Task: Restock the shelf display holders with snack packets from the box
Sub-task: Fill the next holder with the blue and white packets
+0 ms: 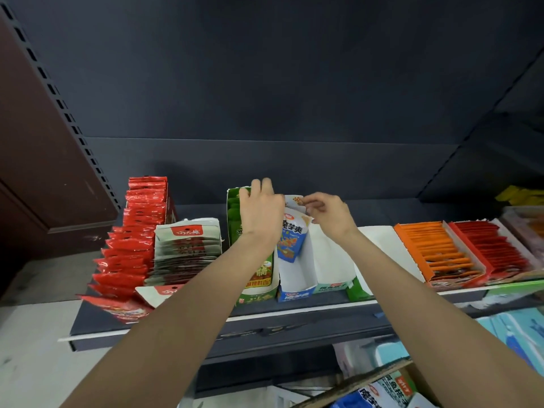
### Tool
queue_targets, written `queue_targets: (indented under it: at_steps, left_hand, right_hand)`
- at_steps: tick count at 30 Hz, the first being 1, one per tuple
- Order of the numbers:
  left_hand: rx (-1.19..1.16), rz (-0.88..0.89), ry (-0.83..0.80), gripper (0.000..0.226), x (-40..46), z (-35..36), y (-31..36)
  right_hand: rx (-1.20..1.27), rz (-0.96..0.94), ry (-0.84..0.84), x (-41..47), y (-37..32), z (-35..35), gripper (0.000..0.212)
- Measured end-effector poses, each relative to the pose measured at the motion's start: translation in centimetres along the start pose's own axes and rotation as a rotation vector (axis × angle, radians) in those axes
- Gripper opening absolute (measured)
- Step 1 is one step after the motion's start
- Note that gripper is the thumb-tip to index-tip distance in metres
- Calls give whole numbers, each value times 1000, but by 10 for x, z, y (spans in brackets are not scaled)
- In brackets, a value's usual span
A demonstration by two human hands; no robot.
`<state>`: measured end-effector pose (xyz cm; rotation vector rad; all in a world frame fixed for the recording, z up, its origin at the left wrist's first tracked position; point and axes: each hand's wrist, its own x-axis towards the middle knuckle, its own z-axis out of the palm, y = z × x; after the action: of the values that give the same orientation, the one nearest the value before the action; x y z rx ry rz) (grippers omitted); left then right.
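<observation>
Blue and white snack packets [292, 238] stand upright at the back of a white and blue display holder [295, 278] on the dark shelf [164, 319]. My right hand [329, 214] pinches the top edge of the packets. My left hand [260, 212] lies over the back of the green display holder [256, 293] beside them, fingers curled over its top. At the bottom right, the cardboard box [362, 381] holds more blue and white packets [379, 393].
Red packets [132, 245] and white packets [188, 248] fill the left of the shelf. Further white holders [332, 260] stand right of the blue one, then orange packets [438, 251] and red packets [494, 248] in trays. A lower shelf holds pale blue packages [518, 334].
</observation>
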<state>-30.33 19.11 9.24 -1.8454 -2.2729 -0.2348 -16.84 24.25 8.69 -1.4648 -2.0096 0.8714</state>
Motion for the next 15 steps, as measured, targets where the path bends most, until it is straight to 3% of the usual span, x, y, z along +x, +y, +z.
queue_targets:
  at_steps: [4, 11, 15]
  left_hand:
    - [-58, -47, -4, 23, 6, 0, 4]
    - [-160, 18, 16, 44, -27, -4, 25]
    - [-318, 9, -47, 36, -75, -12, 49]
  right_hand:
    - [22, -32, 7, -16, 1, -4, 29]
    - [-55, -72, 23, -42, 7, -13, 31]
    - [51, -25, 51, -83, 25, -25, 24]
